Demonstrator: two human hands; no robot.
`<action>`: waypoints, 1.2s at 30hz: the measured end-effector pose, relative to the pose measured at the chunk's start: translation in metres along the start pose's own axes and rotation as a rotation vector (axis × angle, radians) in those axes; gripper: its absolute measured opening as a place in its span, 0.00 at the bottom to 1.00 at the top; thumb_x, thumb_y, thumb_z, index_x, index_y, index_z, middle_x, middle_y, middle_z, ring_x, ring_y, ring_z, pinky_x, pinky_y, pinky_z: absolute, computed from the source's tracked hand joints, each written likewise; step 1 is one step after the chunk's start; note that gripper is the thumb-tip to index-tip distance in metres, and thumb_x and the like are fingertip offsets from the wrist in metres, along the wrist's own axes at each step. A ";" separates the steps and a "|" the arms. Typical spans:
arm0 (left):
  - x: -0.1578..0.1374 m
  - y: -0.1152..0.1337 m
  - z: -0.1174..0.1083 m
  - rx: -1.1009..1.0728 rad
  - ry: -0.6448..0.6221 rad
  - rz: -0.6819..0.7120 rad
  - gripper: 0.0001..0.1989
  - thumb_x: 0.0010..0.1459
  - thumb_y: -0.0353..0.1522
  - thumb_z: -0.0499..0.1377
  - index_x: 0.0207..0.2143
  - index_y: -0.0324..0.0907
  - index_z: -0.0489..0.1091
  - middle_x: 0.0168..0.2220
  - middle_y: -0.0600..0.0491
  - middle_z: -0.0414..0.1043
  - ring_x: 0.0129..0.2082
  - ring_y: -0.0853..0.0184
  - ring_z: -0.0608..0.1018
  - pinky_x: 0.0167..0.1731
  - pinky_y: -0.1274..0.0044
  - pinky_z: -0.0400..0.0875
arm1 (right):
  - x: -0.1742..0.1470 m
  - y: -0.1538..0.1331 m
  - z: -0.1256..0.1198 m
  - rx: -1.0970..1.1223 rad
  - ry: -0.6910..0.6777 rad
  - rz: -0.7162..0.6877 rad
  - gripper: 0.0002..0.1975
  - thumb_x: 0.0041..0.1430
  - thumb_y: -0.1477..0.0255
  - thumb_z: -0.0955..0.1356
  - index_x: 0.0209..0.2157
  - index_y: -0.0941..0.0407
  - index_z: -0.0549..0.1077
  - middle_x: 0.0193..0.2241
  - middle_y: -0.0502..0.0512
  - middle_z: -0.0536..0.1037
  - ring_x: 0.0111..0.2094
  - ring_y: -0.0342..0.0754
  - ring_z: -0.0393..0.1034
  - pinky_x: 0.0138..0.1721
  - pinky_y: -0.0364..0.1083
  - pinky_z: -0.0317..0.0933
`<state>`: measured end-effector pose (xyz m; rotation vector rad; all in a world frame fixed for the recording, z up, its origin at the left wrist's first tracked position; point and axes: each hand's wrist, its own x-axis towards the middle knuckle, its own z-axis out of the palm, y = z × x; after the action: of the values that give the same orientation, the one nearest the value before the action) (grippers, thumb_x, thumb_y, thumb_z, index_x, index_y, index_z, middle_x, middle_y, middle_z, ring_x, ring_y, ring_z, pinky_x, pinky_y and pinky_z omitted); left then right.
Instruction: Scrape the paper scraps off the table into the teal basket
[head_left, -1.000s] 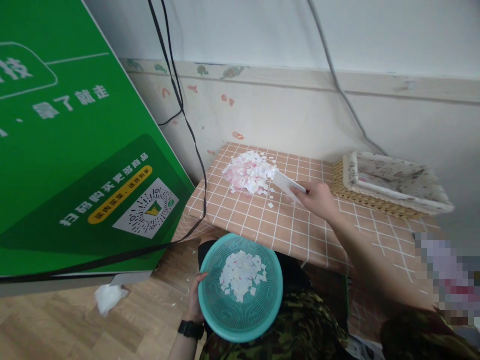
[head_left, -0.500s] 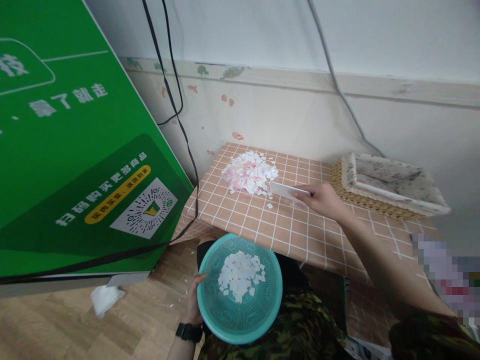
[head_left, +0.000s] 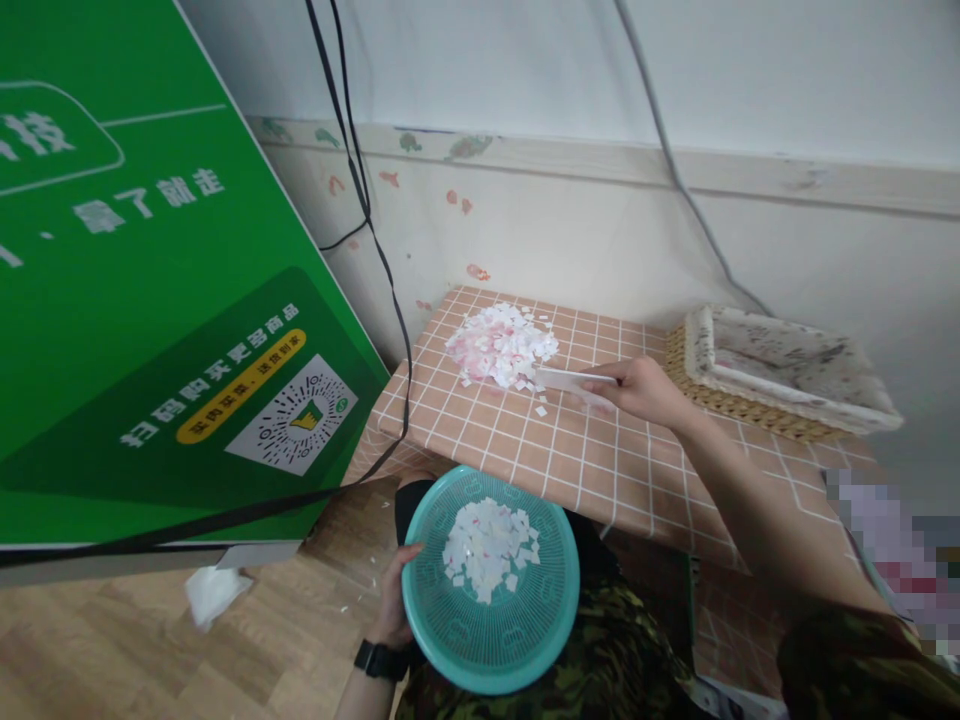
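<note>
Grip of your right hand (head_left: 637, 390) is closed on one end of a flat white piece (head_left: 566, 379); its far end is at the edge of a heap of small pale scraps (head_left: 499, 345) on the checked tabletop (head_left: 577, 465). Your left hand (head_left: 392, 598) holds a turquoise colander (head_left: 517, 640) by its left rim, more scraps (head_left: 487, 550) inside. Farther right sits a lined wicker basket (head_left: 679, 365).

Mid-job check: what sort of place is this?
Possibly a corner of a shop or office: a green panel with a QR code stands beside a cloth-covered table that holds a lined wicker basket.
</note>
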<state>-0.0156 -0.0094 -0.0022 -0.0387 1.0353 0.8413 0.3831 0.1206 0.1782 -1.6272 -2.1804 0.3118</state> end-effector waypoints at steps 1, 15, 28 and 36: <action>0.000 0.000 0.001 0.004 -0.009 -0.004 0.09 0.46 0.33 0.63 0.27 0.34 0.77 0.23 0.48 0.78 0.22 0.62 0.77 0.27 0.71 0.72 | 0.000 0.000 -0.001 -0.006 -0.007 -0.007 0.16 0.59 0.63 0.64 0.43 0.52 0.78 0.22 0.49 0.78 0.21 0.41 0.68 0.23 0.40 0.54; -0.012 0.003 0.019 -0.006 0.009 -0.009 0.09 0.46 0.32 0.62 0.28 0.34 0.77 0.24 0.47 0.78 0.23 0.61 0.78 0.30 0.70 0.73 | -0.042 -0.013 0.012 0.047 0.073 0.090 0.16 0.60 0.62 0.63 0.40 0.54 0.79 0.32 0.54 0.81 0.20 0.44 0.69 0.21 0.42 0.58; -0.019 0.013 0.039 0.044 0.023 0.069 0.08 0.47 0.32 0.61 0.27 0.34 0.76 0.24 0.46 0.78 0.23 0.60 0.78 0.30 0.70 0.72 | -0.072 -0.031 0.049 0.063 0.168 -0.018 0.15 0.62 0.66 0.62 0.43 0.53 0.77 0.27 0.55 0.79 0.27 0.47 0.72 0.28 0.44 0.62; -0.011 0.013 0.046 0.026 -0.010 0.088 0.10 0.49 0.34 0.61 0.27 0.35 0.76 0.23 0.48 0.79 0.22 0.62 0.77 0.28 0.71 0.73 | -0.084 -0.052 0.060 0.182 0.118 -0.128 0.15 0.62 0.71 0.62 0.47 0.53 0.75 0.26 0.54 0.78 0.26 0.45 0.70 0.29 0.44 0.62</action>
<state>0.0072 0.0119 0.0353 0.0335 1.0444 0.9063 0.3322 0.0292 0.1301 -1.3674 -2.0900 0.3563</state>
